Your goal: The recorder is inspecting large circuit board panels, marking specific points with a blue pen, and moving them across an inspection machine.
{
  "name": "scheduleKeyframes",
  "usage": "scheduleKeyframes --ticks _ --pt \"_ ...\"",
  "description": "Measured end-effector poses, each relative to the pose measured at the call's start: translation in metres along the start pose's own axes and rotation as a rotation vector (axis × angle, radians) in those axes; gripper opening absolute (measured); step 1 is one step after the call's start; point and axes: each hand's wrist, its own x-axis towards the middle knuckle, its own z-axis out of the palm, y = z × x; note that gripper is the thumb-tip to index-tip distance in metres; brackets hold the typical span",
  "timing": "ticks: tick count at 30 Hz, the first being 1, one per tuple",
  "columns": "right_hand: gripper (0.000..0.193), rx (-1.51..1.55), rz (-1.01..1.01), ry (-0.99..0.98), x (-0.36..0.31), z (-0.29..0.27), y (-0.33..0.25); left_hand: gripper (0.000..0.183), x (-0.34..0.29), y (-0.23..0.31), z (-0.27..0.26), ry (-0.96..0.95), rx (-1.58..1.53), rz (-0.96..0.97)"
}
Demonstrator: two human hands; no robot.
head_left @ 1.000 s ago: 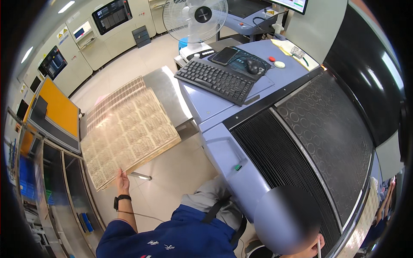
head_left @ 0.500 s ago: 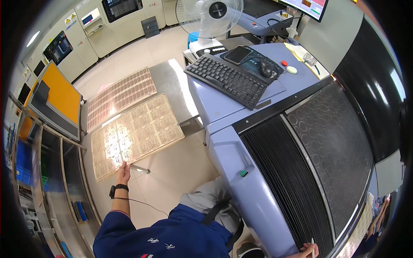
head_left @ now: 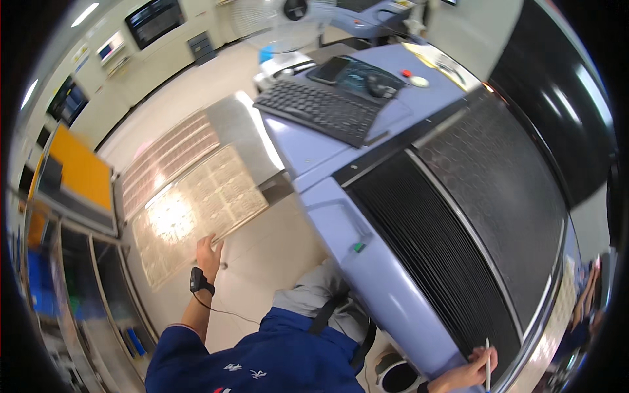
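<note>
My left hand (head_left: 209, 254), fingers apart, is at the near edge of a pale gold panel (head_left: 219, 187) with a repeated circuit-like pattern. Blur hides whether the fingertips touch it. A black band with a cable circles that wrist. Beyond it lies a second, pinkish patterned panel (head_left: 171, 147); both rest on a metal table (head_left: 244, 131). At the lower right, my right hand (head_left: 480, 365) is closed around a slim white pen (head_left: 487, 357), held upright over the black ribbed bellows (head_left: 429, 236) of a blue-grey machine.
A black keyboard (head_left: 318, 108), a mouse (head_left: 381, 85) and a phone (head_left: 329, 70) sit on the machine's top (head_left: 288, 141). Behind stands a white fan (head_left: 288, 29). Metal shelving (head_left: 98, 281) and an orange-panelled cabinet (head_left: 82, 173) flank the left side. Another person's arms (head_left: 586, 295) show at far right.
My left hand has shifted right along the panel's near edge. My right hand, with the pen, has moved slightly up and right. The whole view has swung and is blurred.
</note>
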Motion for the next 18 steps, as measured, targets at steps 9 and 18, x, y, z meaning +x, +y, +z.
scheduleKeyframes --ticks 9,18 --pt "0.046 0.235 0.104 0.267 0.010 -0.064 0.016 0.042 0.045 -0.057 0.040 -0.290 -0.083 0.273" --pt "0.052 -1.054 0.457 0.299 -0.058 -0.377 0.171 0.030 0.066 0.241 -0.010 0.093 -0.470 0.592"
